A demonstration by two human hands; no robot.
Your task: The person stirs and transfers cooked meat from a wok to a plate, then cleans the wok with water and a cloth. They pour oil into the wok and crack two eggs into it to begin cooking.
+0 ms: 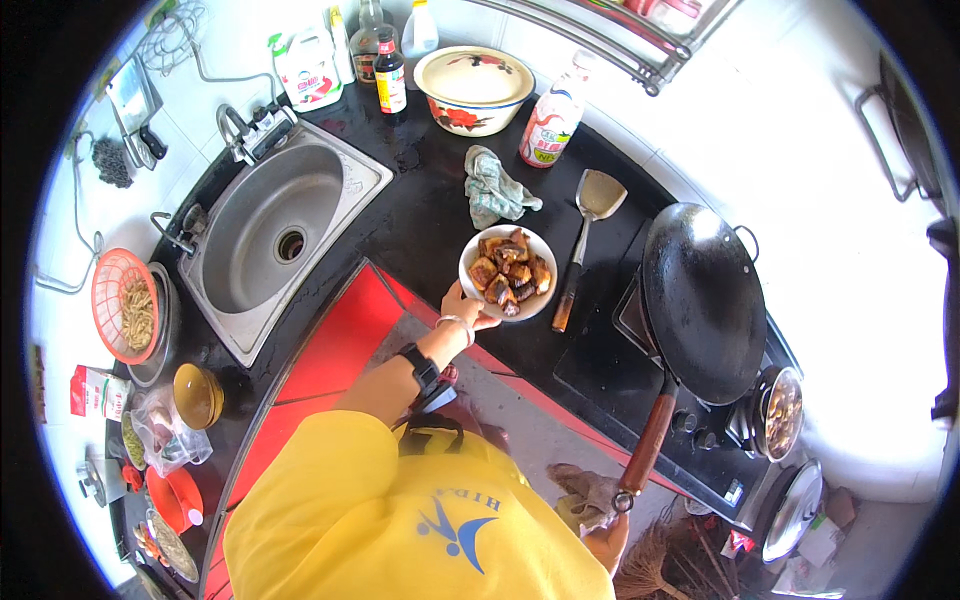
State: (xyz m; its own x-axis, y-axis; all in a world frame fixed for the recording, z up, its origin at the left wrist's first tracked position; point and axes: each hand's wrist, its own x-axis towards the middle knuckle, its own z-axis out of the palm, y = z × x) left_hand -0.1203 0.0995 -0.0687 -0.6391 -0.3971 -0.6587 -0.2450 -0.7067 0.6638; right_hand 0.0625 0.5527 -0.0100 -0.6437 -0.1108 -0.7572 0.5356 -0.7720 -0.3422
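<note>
My left hand (463,306) grips the rim of a white bowl (541,301) at its near left side. Chunks of browned, glazed meat (510,270) fill the bowl, which is over the black countertop. At the bottom, my right hand (609,541) is partly hidden by the yellow shirt; a crumpled brown cloth (583,487) appears to be in it. Just above that hand ends the wooden handle (651,442) of a black wok (705,300), tilted over the stove. A spatula (589,225) with a wooden grip lies right of the bowl.
A grey-green rag (495,187) lies behind the bowl. Further back stand a lidded enamel basin (476,112), a plastic bottle (555,116) and a sauce bottle (390,79). The steel sink (270,217) is left; a pot of food (781,416) sits right of the wok. A straw broom (649,562) is below.
</note>
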